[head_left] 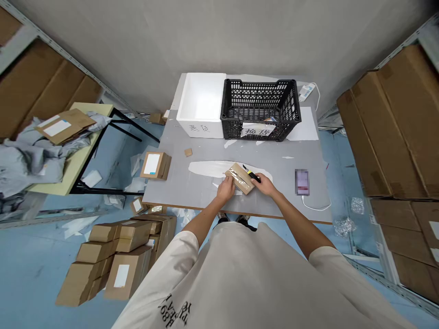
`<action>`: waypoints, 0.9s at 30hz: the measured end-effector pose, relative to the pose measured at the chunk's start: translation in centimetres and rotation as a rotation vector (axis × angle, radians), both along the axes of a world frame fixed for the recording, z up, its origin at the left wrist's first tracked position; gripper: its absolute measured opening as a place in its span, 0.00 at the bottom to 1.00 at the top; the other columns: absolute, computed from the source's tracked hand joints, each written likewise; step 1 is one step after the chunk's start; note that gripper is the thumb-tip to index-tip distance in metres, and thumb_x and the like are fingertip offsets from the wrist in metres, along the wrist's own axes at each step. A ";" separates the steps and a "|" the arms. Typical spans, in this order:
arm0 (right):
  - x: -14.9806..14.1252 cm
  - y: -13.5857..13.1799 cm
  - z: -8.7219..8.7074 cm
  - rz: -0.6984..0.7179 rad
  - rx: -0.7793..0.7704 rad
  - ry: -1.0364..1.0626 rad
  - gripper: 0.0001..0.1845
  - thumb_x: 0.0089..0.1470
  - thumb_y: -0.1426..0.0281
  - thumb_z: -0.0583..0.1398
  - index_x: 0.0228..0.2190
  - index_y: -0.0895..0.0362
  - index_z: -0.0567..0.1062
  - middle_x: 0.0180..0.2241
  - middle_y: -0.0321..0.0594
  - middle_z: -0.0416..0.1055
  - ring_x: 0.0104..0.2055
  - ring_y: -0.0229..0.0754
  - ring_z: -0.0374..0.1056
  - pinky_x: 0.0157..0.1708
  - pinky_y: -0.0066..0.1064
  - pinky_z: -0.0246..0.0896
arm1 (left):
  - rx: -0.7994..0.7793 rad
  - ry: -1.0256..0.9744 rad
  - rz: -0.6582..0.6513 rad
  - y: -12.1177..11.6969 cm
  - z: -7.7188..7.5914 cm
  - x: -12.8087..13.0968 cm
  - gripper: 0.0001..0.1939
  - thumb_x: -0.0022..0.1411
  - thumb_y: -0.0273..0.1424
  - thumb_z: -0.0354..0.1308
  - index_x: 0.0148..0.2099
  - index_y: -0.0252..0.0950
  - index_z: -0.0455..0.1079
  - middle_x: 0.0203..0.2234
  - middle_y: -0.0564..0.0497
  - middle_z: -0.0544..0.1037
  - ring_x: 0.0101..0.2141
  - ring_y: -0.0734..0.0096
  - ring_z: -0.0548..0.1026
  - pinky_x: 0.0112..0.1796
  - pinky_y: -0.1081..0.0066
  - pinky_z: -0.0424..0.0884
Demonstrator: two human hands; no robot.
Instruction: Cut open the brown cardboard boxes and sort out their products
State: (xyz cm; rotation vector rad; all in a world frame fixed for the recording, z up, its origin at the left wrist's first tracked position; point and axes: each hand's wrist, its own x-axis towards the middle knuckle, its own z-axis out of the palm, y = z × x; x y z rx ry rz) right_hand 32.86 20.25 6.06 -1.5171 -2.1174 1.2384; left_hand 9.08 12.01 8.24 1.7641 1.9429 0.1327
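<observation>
Where the long grey rectangular table [206, 192] meets the wall, 1 black perforated plastic crate [260, 132] and 1 white open-topped foam box [202, 129] sit side by side. Nearer the person, towards the front edge, lies the flat brown cardboard parcel [241, 179] banded with shiny clear tape, between the 2 hands. The left hand [225, 188] pinches its left end between thumb and fingers; the right hand [265, 183] has its fingers closed around the slim black-and-yellow plastic cutter [253, 175], beside the parcel's right corner. The cutter's blade end points away from the body, above the parcel. The likeliest trouble is a slip: slick tape could let the blade skid towards the left hand, and a loose left grip could let the parcel twist. Too deep a cut might mark whatever is inside. Counted by size, the table also has 1 brown cardboard box with a white label [152, 165] at its left edge, 1 phone with a blurred screen [302, 182] at right, 1 white plastic power strip [306, 92] by the wall and 1 small tan square piece [188, 152]. Brown cartons [128, 269] pile up on the floor, overlapping too much for an exact count.
</observation>
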 end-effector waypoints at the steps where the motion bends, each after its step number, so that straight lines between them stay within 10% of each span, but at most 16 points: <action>1: 0.1 -0.5 -0.2 -0.011 -0.037 0.032 0.23 0.61 0.51 0.57 0.50 0.52 0.71 0.49 0.43 0.75 0.49 0.49 0.71 0.48 0.38 0.65 | 0.022 -0.030 0.014 0.4 0.0 0.1 0.14 0.71 0.30 0.46 0.57 0.39 0.63 0.52 0.42 0.71 0.46 0.59 0.75 0.44 0.65 0.71; 13: 2.4 -1.6 -0.6 -0.263 -0.094 0.125 0.25 0.58 0.48 0.57 0.48 0.53 0.69 0.49 0.44 0.75 0.49 0.49 0.71 0.52 0.42 0.64 | 0.099 0.112 -0.031 2.9 0.7 5.5 0.36 0.63 0.48 0.58 0.66 0.37 0.55 0.62 0.36 0.61 0.59 0.45 0.61 0.57 0.50 0.59; 21: 2.7 -1.3 -0.5 -0.336 -0.161 0.319 0.30 0.53 0.43 0.59 0.45 0.53 0.70 0.46 0.45 0.76 0.50 0.48 0.71 0.53 0.41 0.65 | 0.082 0.141 -0.564 3.3 0.9 3.8 0.47 0.53 0.25 0.66 0.69 0.43 0.48 0.66 0.38 0.56 0.62 0.48 0.58 0.58 0.52 0.55; 27: 2.3 -2.2 0.0 -0.176 -0.433 0.422 0.26 0.52 0.47 0.64 0.43 0.53 0.73 0.42 0.42 0.79 0.48 0.47 0.74 0.52 0.40 0.67 | 0.130 0.155 -0.524 3.2 0.6 1.8 0.36 0.61 0.24 0.59 0.68 0.39 0.51 0.59 0.39 0.66 0.59 0.52 0.64 0.59 0.54 0.54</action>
